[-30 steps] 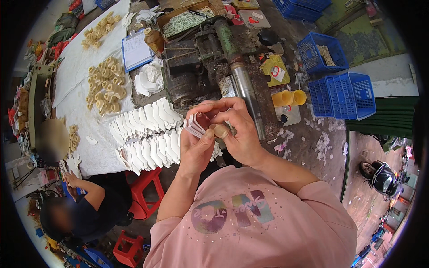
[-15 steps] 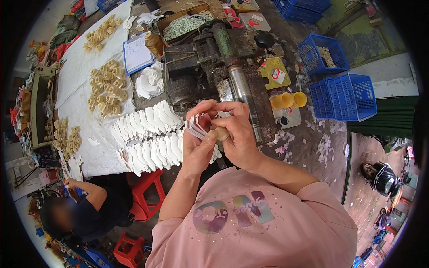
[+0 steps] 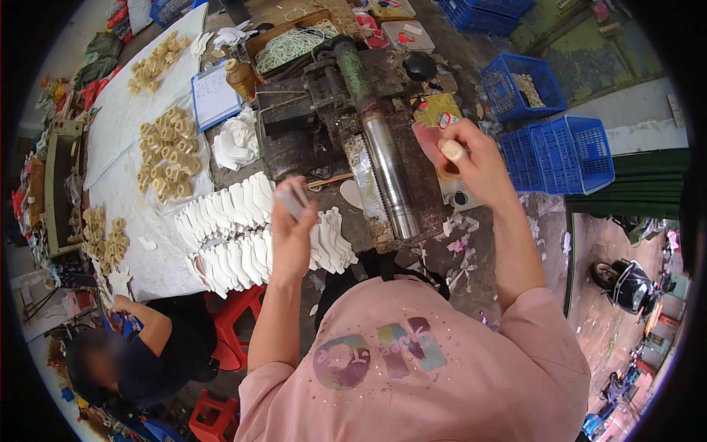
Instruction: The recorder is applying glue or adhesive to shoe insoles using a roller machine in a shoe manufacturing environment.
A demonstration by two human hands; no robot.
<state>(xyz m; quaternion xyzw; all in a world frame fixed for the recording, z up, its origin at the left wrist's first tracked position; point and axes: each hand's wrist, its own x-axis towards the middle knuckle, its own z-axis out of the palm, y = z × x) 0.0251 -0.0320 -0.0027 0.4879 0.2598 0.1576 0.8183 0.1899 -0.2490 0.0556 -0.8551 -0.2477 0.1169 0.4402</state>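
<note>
My left hand [image 3: 292, 239], smeared by motion, is closed around a small stack of thin pale pieces [image 3: 294, 201] above the rows of curved white pieces [image 3: 230, 259]. Out to the right, my right hand [image 3: 482, 168] is bent around a short, cream-coloured block-like piece [image 3: 454, 151]. A flat pink piece [image 3: 427, 140] shows beside its fingers; whether the hand holds that too, I cannot tell. Below this hand lies a yellow board [image 3: 442, 109]. Between my hands stands a machine with a shiny metal cylinder [image 3: 390, 169], and a flat pale piece [image 3: 351, 193] lies at its left.
Piles of beige moulded parts [image 3: 169, 151] cover the white sheet [image 3: 110, 158] on the left. Blue crates [image 3: 567, 158] stand at the right. A clipboard [image 3: 213, 96] and a brown bottle [image 3: 239, 77] sit behind. Another person sits lower left, near a red stool [image 3: 213, 416].
My hands have come apart from the middle. The left moved left and down with the pale stack; the right swung far right and up with the cream piece.
</note>
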